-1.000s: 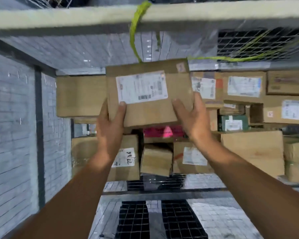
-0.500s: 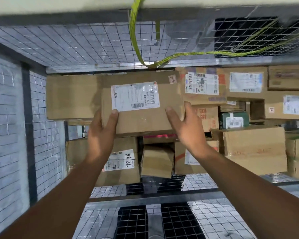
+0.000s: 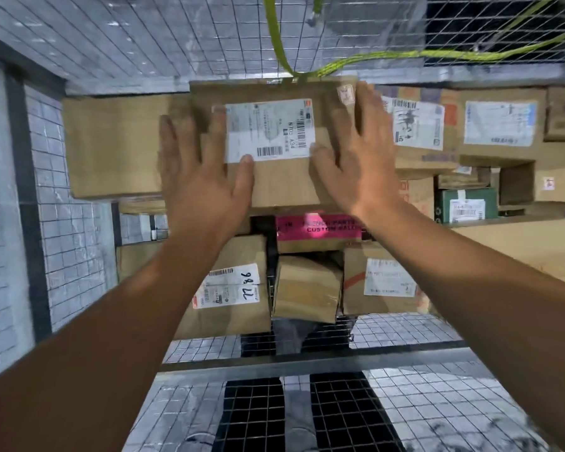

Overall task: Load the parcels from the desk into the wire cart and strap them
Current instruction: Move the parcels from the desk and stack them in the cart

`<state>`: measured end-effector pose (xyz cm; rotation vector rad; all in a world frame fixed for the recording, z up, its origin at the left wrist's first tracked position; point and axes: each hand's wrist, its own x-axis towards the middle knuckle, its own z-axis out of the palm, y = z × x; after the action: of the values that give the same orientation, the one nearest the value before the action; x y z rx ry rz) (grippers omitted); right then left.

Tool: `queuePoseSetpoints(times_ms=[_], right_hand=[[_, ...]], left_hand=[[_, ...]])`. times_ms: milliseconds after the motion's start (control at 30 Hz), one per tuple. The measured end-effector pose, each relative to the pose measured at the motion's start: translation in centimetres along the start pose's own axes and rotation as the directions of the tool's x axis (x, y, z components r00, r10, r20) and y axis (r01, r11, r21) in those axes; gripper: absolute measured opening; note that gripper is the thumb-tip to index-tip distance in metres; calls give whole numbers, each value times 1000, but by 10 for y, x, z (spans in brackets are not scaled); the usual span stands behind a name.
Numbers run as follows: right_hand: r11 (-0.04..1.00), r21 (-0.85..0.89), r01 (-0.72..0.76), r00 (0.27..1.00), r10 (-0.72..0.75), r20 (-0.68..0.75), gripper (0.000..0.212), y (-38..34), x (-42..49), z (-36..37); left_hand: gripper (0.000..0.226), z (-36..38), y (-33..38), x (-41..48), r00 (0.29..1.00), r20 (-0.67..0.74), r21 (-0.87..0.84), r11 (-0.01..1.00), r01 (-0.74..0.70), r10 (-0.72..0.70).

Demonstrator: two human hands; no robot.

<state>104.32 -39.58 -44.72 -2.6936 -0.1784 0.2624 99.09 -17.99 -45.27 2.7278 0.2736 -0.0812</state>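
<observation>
Both flat-fingered: left hand (image 3: 203, 187), right hand (image 3: 356, 164) press parcel (image 3: 281, 184) (stack top) in wire cart (image 3: 144, 44).

Pale grey glossy plastic sheeting (image 3: 79, 262) covers the left side, the far side at the top and the near base at lower right. It is creased and catches the light, and the grid of the wire mesh (image 3: 177, 44) shows over it. A clear crumpled plastic film (image 3: 375, 31) hangs at upper right, beside a black unlit space (image 3: 470, 17). At bottom centre, two black rectangular gaps (image 3: 252, 415) in the sheeting lie side by side, with a narrow grey strip (image 3: 297, 415) between them.
</observation>
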Motion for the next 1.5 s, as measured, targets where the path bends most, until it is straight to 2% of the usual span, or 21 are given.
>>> queuePoseSetpoints(times_ms=[67,200,400,533,633,767,900,1067,1167,1267,1367,1500], right_hand=[[996,-89,-1,999,4,40,69,-2,6,4],[976,-215,-42,993,65,102,78,3,-2,17],[969,-234,-85,978,126,166,77,6,-1,22],[959,-264,-105,930,189,316,79,-6,7,-5],[965,-206,-163,885,236,402,82,-28,8,-58],[963,-46,-267,888,264,377,84,-53,-34,-144],[948,-76,-309,897,317,308,84,-62,-109,-218],[846,35,-532,840,522,151,78,-45,-234,-290],[714,161,-681,722,691,-13,74,-46,-332,-326],[546,291,-786,535,836,-123,74,-47,-437,-342],[308,440,-844,251,950,-185,74,-49,-542,-345],[31,624,-780,-156,957,-244,73,-64,-676,-335]], left_hand=[[66,6,5,6,997,71,64,998,-6,1],[67,16,3,-2,992,125,133,991,-18,1],[68,25,-3,-2,984,180,196,980,-21,-14],[75,-4,12,11,916,380,330,944,-2,-130],[85,-67,38,22,862,482,312,950,2,-160],[86,-156,86,1,845,532,265,959,-99,-60],[84,-216,133,-45,853,520,172,983,-62,-37],[82,-252,200,-120,793,587,54,969,-240,164],[76,-278,251,-180,732,581,-30,908,-419,357],[70,-292,303,-238,583,595,-113,776,-621,553],[74,-289,360,-290,351,626,-220,590,-777,696],[75,-269,429,-382,48,616,-342,322,-883,786]])
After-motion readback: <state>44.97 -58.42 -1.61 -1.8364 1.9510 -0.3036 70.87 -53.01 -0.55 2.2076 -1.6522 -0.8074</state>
